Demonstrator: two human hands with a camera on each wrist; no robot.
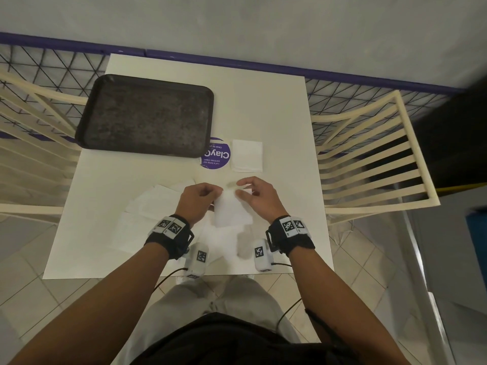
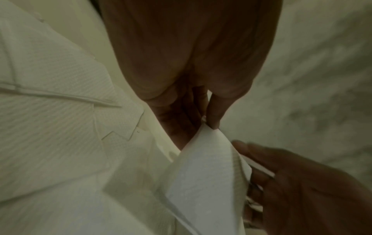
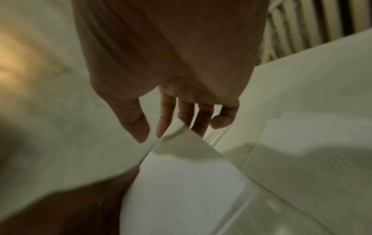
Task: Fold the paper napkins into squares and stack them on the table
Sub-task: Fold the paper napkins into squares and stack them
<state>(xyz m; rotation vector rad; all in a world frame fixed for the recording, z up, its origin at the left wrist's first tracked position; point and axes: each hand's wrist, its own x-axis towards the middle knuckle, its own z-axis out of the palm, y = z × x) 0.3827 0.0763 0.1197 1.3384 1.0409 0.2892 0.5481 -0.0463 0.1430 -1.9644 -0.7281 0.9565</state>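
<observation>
Right now you stand at a white bench (image 1: 276,122), looking down at both hands. Your left hand (image 1: 199,200) and right hand (image 1: 259,194) hold one white napkin (image 1: 232,210) between them, lifted just above the bench near its front edge. The left hand pinches the napkin's far left corner; in the left wrist view the thumb and fingers (image 2: 214,111) close together on that corner. The right hand holds the far right corner, its thumb and forefinger curled toward it; in the right wrist view the corner sits among the fingers (image 3: 167,117), which hang fairly straight and a little apart, and blur keeps you from telling how firmly they clamp. The napkin hangs down toward you from the two corners, and looks partly folded.

Under and to the left of your hands lie more unfolded napkins (image 1: 147,206), overlapping loosely on the bench. Beyond your right hand, well apart from it, a folded square (image 1: 247,155) lies flat on the bench. Just beside it on the left is a round purple sticker (image 1: 217,155) with white print. A dark empty tray (image 1: 147,115) sits at the far left of the bench and covers the sticker's left edge.

Cream slatted chairs (image 1: 369,159) stand on either side of the bench. Both wrists wear black straps (image 1: 171,234) with square black-and-white markers.
</observation>
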